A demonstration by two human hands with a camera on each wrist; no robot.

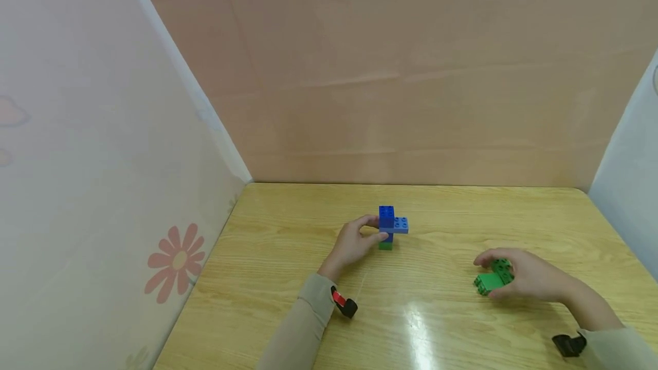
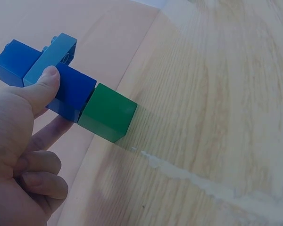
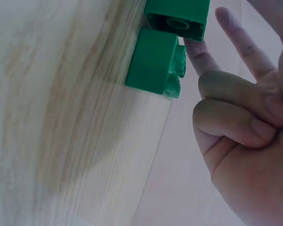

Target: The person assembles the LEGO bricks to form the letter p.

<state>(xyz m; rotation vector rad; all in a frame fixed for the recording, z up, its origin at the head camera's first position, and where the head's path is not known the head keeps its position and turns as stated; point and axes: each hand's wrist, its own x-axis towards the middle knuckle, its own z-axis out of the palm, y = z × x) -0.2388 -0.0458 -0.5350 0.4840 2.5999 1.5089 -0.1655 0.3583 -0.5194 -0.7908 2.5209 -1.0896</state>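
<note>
In the head view my left hand pinches a stack of toy building bricks standing on the table. The stack has a dark blue brick on top, a light blue brick jutting out to the right, another dark blue brick below, and a green brick at the bottom. My left thumb presses near the middle of the stack. Around two green bricks at the right, my right hand spreads its thumb and forefinger. In the right wrist view, one green brick lies with its studs sideways; the other is cut off by the frame.
The wooden table carries both groups of bricks. Behind it rises a brown covered wall; a pale wall with a flower print stands at the left. Each wrist wears a black strap.
</note>
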